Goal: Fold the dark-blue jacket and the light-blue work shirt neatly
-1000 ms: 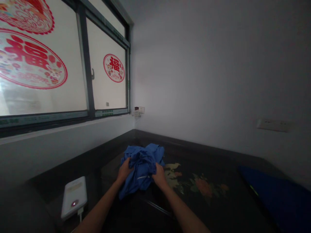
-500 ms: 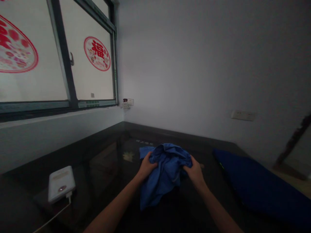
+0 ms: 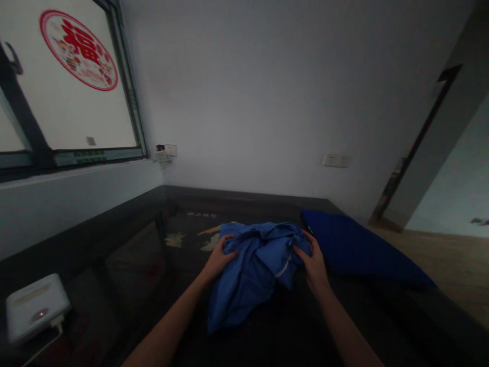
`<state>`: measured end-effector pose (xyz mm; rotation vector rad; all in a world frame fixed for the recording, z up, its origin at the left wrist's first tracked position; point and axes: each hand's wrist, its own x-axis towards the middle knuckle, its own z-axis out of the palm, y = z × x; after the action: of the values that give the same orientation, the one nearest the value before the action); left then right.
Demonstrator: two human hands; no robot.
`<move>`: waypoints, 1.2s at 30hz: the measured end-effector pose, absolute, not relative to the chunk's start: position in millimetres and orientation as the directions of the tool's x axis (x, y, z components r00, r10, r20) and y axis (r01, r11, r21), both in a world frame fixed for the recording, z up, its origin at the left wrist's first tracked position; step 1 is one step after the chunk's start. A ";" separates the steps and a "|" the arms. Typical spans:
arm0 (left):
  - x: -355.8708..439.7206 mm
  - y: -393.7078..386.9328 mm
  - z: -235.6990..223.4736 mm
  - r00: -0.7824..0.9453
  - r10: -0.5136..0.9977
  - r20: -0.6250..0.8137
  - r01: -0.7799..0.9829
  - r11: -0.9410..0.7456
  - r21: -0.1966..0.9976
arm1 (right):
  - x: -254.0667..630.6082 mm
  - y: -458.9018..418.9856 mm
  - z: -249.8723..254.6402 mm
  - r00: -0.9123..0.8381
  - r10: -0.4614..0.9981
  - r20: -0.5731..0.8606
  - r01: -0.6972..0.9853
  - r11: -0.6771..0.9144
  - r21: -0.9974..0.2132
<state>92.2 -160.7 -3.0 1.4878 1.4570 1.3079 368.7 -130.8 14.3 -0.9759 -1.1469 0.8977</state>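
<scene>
A crumpled blue cloth garment (image 3: 255,265) is bunched up over the dark glossy table (image 3: 133,285), its lower left corner drooping toward me. What kind of garment it is cannot be made out. My left hand (image 3: 221,257) grips its left side, thumb on the near face. On the opposite side my right hand (image 3: 313,257) pinches the upper right edge with fingers curled round the fabric. A thin whitish strip shows on the cloth near my right hand.
At the left lies a white device (image 3: 38,306) with a cable plugged in. A flat dark-blue item (image 3: 355,244) rests on the table's right side. Wall sockets (image 3: 337,160) sit above the back edge, and a window (image 3: 76,102) stands at left.
My view has swung to the right. The garment is spread somewhat wider between my hands, and a whitish strip on it has come into sight. Both hands keep their hold.
</scene>
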 end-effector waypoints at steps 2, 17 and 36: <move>84.5 -156.9 -1.7 -0.126 0.970 0.206 0.333 -0.154 0.930 | 370.2 -129.0 12.1 0.188 0.933 0.306 -0.099 0.328 -0.940; 51.3 -145.2 7.5 -0.237 0.920 0.311 0.372 -0.210 0.904 | 392.8 -117.0 13.4 0.213 0.912 0.350 -0.049 0.367 -0.929; 68.7 -179.2 39.5 0.079 0.987 0.137 -0.256 -0.113 0.960 | 418.5 -117.2 25.8 0.535 0.837 0.116 -0.298 0.315 -0.901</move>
<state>68.7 -179.2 39.5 1.1522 0.8897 1.3379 418.5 -117.2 25.8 -0.9775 -0.6570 0.8219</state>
